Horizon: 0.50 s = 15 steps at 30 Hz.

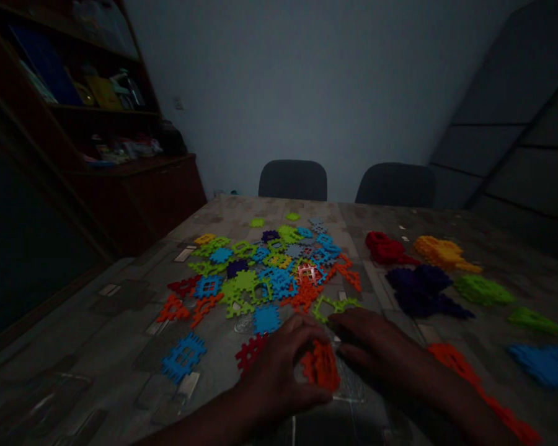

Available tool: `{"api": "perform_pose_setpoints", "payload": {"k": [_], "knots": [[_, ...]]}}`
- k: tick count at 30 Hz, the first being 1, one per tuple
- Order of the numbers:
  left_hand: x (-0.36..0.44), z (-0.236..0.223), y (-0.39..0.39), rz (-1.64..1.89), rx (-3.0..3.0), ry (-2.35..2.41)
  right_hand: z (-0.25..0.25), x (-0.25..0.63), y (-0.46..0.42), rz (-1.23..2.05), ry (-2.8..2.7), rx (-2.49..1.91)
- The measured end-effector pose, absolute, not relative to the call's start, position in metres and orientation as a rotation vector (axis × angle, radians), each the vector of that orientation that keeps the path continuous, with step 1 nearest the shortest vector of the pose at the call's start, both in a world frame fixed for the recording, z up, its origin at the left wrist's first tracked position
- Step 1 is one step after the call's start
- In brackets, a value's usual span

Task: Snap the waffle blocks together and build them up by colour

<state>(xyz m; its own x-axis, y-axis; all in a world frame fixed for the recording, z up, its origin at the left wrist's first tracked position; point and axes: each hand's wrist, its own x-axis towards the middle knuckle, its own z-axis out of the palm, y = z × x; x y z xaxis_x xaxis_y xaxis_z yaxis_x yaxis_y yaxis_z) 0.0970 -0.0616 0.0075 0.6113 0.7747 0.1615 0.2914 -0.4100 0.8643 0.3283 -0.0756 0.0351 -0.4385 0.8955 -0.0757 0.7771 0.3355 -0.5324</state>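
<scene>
My left hand (292,365) is closed around a small stack of orange interlocking plastic building pieces (320,367), held upright between thumb and fingers near the front of the table. My right hand (376,341) is just to the right, palm down, its fingers stretched forward and thumb apart, with nothing visible in it. Its fingertips are close to a lime green open-framed piece (324,308); whether they touch it I cannot tell. A dark red piece (251,353) lies partly hidden behind my left hand. Beyond it is a flat blue square piece (266,318).
A loose spread of mixed pieces (246,280) covers the table's middle. On the right lie colour piles: red (385,248), yellow (439,251), dark purple (421,288), green (482,289), blue (546,365) and orange (456,362). Two chairs (292,179) stand behind the patterned tablecloth (116,322).
</scene>
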Motion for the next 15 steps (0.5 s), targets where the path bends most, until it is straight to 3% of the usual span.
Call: {"api": "perform_pose_setpoints", "payload": {"k": [15], "knots": [[0.09, 0.005, -0.067, 0.319, 2.427, 1.006, 0.043, 0.33, -0.097, 1.004, -2.372, -1.735]]}}
